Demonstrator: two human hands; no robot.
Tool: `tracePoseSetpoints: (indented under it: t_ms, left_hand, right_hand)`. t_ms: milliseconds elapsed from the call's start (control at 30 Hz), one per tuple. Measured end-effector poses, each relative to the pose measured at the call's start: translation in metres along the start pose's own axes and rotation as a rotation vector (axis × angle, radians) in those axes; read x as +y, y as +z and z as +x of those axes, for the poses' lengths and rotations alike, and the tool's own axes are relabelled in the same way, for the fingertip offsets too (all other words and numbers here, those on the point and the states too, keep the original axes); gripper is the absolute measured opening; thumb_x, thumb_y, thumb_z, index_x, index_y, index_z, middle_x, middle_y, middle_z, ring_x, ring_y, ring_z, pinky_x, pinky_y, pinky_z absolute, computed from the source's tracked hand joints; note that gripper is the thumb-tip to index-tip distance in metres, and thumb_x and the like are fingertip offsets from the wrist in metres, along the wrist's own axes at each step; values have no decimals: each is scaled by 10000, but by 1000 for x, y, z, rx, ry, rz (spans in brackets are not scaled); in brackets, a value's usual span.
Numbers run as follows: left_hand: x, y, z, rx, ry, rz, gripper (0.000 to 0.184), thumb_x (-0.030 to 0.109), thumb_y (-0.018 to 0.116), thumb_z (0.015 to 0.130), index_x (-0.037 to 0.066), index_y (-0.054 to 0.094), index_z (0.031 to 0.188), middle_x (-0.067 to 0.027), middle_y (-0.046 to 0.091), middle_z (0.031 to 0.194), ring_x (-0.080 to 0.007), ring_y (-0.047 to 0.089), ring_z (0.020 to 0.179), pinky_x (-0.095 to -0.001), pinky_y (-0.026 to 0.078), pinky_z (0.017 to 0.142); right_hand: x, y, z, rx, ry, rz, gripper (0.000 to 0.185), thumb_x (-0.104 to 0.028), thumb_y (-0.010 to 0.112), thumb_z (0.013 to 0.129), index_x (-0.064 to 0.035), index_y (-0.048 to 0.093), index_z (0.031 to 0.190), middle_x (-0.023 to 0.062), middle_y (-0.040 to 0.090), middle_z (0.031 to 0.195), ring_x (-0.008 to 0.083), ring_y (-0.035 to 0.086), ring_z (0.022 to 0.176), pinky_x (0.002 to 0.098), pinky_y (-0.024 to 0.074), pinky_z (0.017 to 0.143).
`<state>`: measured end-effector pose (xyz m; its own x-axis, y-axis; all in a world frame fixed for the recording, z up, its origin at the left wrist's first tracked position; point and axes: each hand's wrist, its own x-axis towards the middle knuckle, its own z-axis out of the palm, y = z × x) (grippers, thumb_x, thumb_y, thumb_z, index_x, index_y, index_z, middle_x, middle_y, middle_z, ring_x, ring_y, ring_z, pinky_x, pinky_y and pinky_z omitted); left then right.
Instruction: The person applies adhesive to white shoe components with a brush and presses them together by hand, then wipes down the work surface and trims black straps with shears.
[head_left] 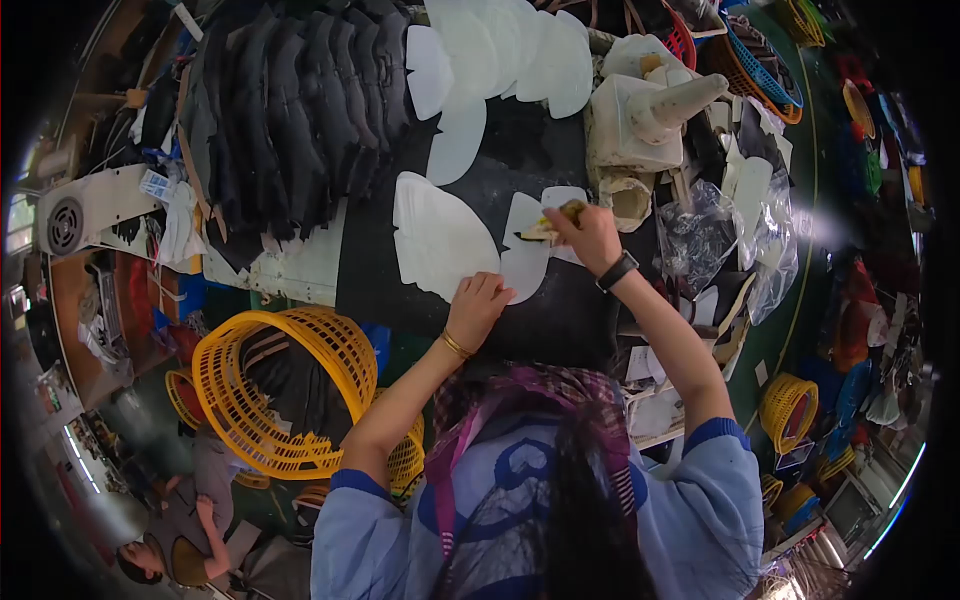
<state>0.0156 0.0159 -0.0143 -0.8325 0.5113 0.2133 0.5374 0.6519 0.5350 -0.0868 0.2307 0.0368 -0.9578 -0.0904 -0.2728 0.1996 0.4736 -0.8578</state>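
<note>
- The right hand (590, 238) is closed around a small yellowish tool (535, 233); its exact kind I cannot tell.
- This tool is over the narrow white piece (525, 268), near its upper part.
- The left hand (478, 308) rests with bent fingers at the lower edges of the narrow white piece and the large white piece (440, 235); whether it pinches them, I cannot tell.
- Both white pieces lie on a black sheet (372, 255), side by side.
- Beyond them are overlapping white pieces (490, 50), and to their left, rows of dark pieces (290, 120).
- At the right stands a stained white box (630, 140), near a clear plastic bag (695, 235).
</note>
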Motion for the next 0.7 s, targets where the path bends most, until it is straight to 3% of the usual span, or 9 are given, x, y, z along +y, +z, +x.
tracePoseSetpoints:
  t_ms: [67, 167, 200, 267, 333, 433, 600, 700]
  left_hand:
    - [0, 0, 0, 26, -31, 101, 221, 96, 634, 677, 103, 549, 881, -64, 513, 880, -245, 504, 846, -356, 388, 714]
    - [3, -7, 4, 38, -144, 170, 304, 108, 699, 618, 106, 504, 851, -33, 488, 839, -208, 498, 806, -333, 358, 697]
    - [4, -9, 4, 30, -172, 156, 337, 117, 715, 598, 107, 495, 853, -34, 485, 835, -210, 495, 801, -335, 355, 696]
    - [5, -6, 2, 40, -196, 136, 379, 128, 735, 572, 109, 487, 857, -33, 480, 831, -213, 489, 797, -339, 349, 695]
    - [2, -2, 3, 75, -173, 139, 394, 133, 744, 563, 108, 487, 861, -32, 474, 829, -215, 485, 799, -339, 342, 697]
    - [4, -10, 7, -5, -183, 121, 406, 141, 750, 562, 112, 482, 867, -29, 474, 835, -214, 484, 805, -334, 337, 698]
    - [4, -15, 13, -56, -170, 127, 418, 143, 758, 561, 114, 480, 871, -26, 472, 836, -212, 484, 805, -340, 333, 693]
    - [3, -16, 12, -58, -223, 98, 425, 143, 762, 559, 115, 479, 874, -25, 470, 838, -210, 482, 813, -343, 331, 697]
  right_hand:
    - [-6, 7, 26, 127, -67, -45, 303, -281, 639, 830, 2, 618, 723, 118, 594, 554, 215, 604, 501, 319, 456, 477]
    - [19, 21, 18, 222, -357, -166, 243, -253, 664, 809, -27, 598, 746, 110, 588, 600, 244, 592, 515, 337, 456, 477]
    - [27, 26, -2, 195, -439, -219, 218, -236, 685, 790, -50, 581, 747, 99, 575, 645, 256, 584, 531, 346, 462, 483]
    - [38, 34, -52, -77, -559, -284, 217, -225, 699, 775, -54, 570, 738, 94, 574, 672, 257, 585, 540, 347, 469, 485]
    - [31, 34, -78, -168, -526, -199, 228, -228, 701, 771, -57, 558, 723, 94, 572, 673, 269, 586, 550, 357, 471, 489]
    - [31, 20, -49, -79, -469, -277, 254, -279, 688, 783, -55, 577, 735, 111, 589, 660, 283, 590, 556, 364, 474, 493]
    - [10, 1, 34, 269, -551, -367, 265, -272, 689, 785, -46, 570, 718, 104, 601, 694, 275, 602, 558, 348, 479, 484]
    - [21, 7, -1, 145, -566, -316, 231, -233, 712, 758, -62, 559, 729, 86, 584, 676, 255, 604, 547, 341, 471, 455]
